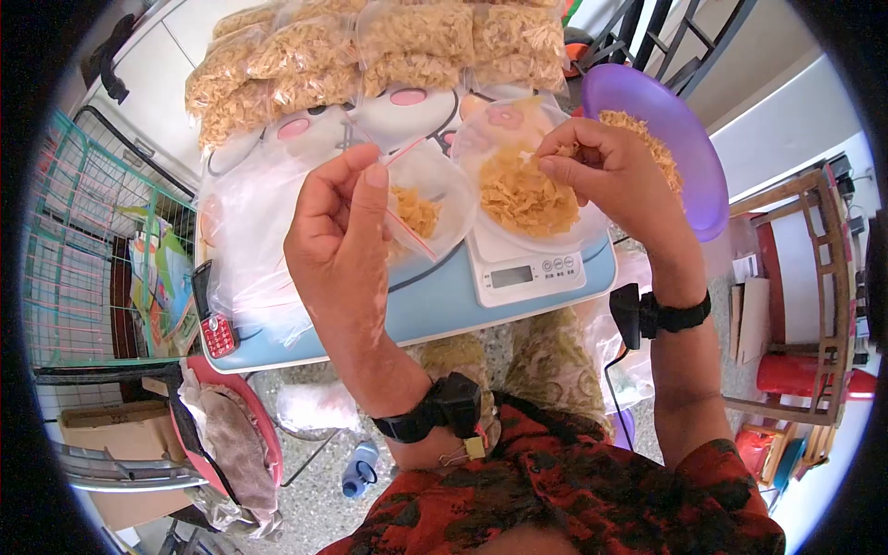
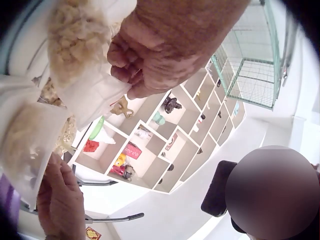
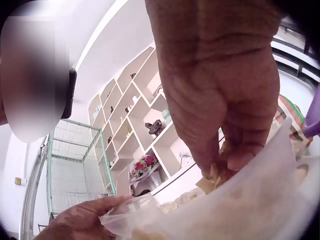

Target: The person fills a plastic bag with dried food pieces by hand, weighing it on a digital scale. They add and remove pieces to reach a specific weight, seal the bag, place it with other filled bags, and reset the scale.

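Observation:
My left hand (image 1: 338, 240) grips the edge of a clear zip bag (image 1: 448, 199) with a red seal strip; some yellowish dried flakes (image 1: 416, 211) lie inside. Beside it, a translucent shallow bowl (image 1: 467, 148) holds a heap of similar flakes (image 1: 527, 199) and sits on a white kitchen scale (image 1: 555, 282). Above the right part of that bowl is my right hand (image 1: 610, 171), thumb and fingers pinching a few flakes (image 3: 216, 176), as the right wrist view shows. The scale's display (image 1: 511, 277) has no readable figure.
Filled bags of flakes (image 1: 416, 42) are stacked along the back of the blue table (image 1: 416, 301). A tilted purple basin (image 1: 698, 157) with more flakes stands at the right. Flat clear bags (image 1: 259, 240) and a red phone (image 1: 218, 335) lie on the left.

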Tool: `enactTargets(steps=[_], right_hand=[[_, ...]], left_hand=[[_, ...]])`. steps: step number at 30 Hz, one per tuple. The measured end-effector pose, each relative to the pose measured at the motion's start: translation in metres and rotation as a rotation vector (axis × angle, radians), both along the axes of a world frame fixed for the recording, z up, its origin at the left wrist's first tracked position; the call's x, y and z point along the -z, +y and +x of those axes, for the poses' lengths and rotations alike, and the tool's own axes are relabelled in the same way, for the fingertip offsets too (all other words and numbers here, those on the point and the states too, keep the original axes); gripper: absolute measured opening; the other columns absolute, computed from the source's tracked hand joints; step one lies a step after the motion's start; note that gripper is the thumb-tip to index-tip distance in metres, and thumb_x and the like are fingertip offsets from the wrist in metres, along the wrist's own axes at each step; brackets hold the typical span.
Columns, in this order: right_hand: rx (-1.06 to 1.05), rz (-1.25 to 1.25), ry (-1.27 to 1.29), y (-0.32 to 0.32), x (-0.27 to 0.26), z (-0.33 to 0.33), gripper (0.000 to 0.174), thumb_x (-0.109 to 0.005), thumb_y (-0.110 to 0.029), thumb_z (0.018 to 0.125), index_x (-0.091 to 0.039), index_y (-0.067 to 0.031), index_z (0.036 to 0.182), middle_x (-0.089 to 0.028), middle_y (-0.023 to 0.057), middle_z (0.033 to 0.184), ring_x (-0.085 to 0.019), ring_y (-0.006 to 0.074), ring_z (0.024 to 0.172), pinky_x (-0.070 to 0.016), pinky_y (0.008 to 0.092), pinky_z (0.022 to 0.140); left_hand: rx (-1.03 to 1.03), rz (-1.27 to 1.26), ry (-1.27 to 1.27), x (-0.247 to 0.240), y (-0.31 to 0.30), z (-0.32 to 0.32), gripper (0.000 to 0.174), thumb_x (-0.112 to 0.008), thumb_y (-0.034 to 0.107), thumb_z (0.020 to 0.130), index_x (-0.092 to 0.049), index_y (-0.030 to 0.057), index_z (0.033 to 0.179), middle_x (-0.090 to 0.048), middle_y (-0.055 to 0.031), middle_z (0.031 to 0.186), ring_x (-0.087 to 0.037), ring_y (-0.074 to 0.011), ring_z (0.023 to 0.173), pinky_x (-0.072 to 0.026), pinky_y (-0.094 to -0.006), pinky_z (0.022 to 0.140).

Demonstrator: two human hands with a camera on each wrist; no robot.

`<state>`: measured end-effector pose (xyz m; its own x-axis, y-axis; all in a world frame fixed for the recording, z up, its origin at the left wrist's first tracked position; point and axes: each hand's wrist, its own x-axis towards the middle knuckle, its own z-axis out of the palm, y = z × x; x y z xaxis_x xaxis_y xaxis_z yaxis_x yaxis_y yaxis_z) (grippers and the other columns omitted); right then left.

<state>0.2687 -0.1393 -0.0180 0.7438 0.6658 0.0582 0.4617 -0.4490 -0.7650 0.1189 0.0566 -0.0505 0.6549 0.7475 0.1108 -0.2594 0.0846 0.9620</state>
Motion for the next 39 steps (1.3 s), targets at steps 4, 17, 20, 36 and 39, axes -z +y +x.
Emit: enactTargets(steps=[4, 17, 20, 36, 39], right_hand=[[-0.007, -0.093, -0.259, 0.003, 0.011, 0.002, 0.018, -0.07, -0.017, 0.086, -0.065, -0.003, 0.096, -0.058, 0.0009, 0.074, -0.053, 0.008, 0.064, -0.0425, 0.0238, 0.058], [-0.274, -0.222, -0.444, 0.006, 0.008, -0.014, 0.046, -0.073, -0.019, 0.078, -0.06, -0.004, 0.12, -0.061, 0.0147, 0.109, -0.062, 0.0298, 0.091, -0.0507, 0.0376, 0.08], [-0.346, -0.268, -0.488, 0.014, 0.011, -0.013, 0.043, -0.071, -0.017, 0.077, -0.061, -0.0035, 0.117, -0.059, 0.0155, 0.107, -0.061, 0.033, 0.093, -0.0502, 0.0382, 0.081], [-0.092, 0.043, -0.156, 0.001, 0.008, -0.001, 0.012, -0.069, -0.006, 0.083, -0.063, -0.0015, 0.092, -0.062, 0.002, 0.097, -0.061, 0.0111, 0.083, -0.05, 0.0249, 0.069], [0.003, 0.178, 0.109, -0.004, 0.007, 0.003, 0.012, -0.069, -0.007, 0.087, -0.064, -0.001, 0.096, -0.063, 0.0002, 0.096, -0.061, 0.0077, 0.084, -0.052, 0.0234, 0.068]], left_hand=[[0.016, 0.003, 0.003, 0.001, 0.0, 0.0, 0.019, -0.066, 0.013, 0.093, -0.065, 0.0021, 0.108, -0.063, 0.0029, 0.084, -0.046, 0.0005, 0.062, -0.0336, -0.0153, 0.051], [0.032, -0.018, -0.014, 0.002, 0.001, 0.0, 0.02, -0.067, 0.015, 0.092, -0.065, 0.002, 0.108, -0.062, 0.002, 0.081, -0.046, -0.0008, 0.06, -0.0336, -0.0158, 0.05], [0.023, -0.003, -0.008, 0.001, 0.0, 0.0, 0.019, -0.066, 0.014, 0.093, -0.065, 0.0021, 0.108, -0.061, 0.0025, 0.08, -0.045, -0.0006, 0.06, -0.0329, -0.0158, 0.05], [0.015, -0.043, -0.02, 0.001, 0.001, 0.001, 0.02, -0.065, 0.013, 0.093, -0.065, 0.0011, 0.108, -0.059, 0.0026, 0.076, -0.045, -0.0009, 0.057, -0.0335, -0.0168, 0.047], [0.011, -0.066, -0.017, 0.0, 0.001, 0.0, 0.02, -0.065, 0.014, 0.093, -0.064, 0.0006, 0.108, -0.058, 0.0017, 0.074, -0.046, -0.0021, 0.055, -0.0355, -0.0178, 0.046]])
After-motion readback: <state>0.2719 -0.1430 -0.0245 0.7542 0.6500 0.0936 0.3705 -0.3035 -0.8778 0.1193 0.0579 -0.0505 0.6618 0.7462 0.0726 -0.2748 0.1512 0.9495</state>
